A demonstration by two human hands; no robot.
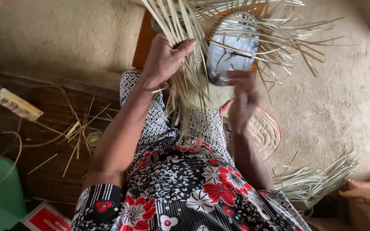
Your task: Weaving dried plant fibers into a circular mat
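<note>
While the left hand [164, 57] curls its fingers [185, 46] shut around a sheaf of pale straw strips [180, 25], the right hand [241, 92] pinches at the lower rim of a shiny metal bowl [231, 51], fingers closed on the woven edge there. Both hold up a half-woven straw piece [202, 92] in front of the body, above the lap, its loose ends fanning out all round the bowl. That bowl sits inside the weave like a form; nothing shows in it but reflections. By the look of it the straw is light, dry and springy, likely to crack if bent sharply, so the tight woven part near the rim seems the safer place to grip. Just beyond the right forearm lies a round woven mat [264, 128] with a red border, and a bundle of loose straw [313, 179] rests on the earthen floor [343, 98] to the right
</note>
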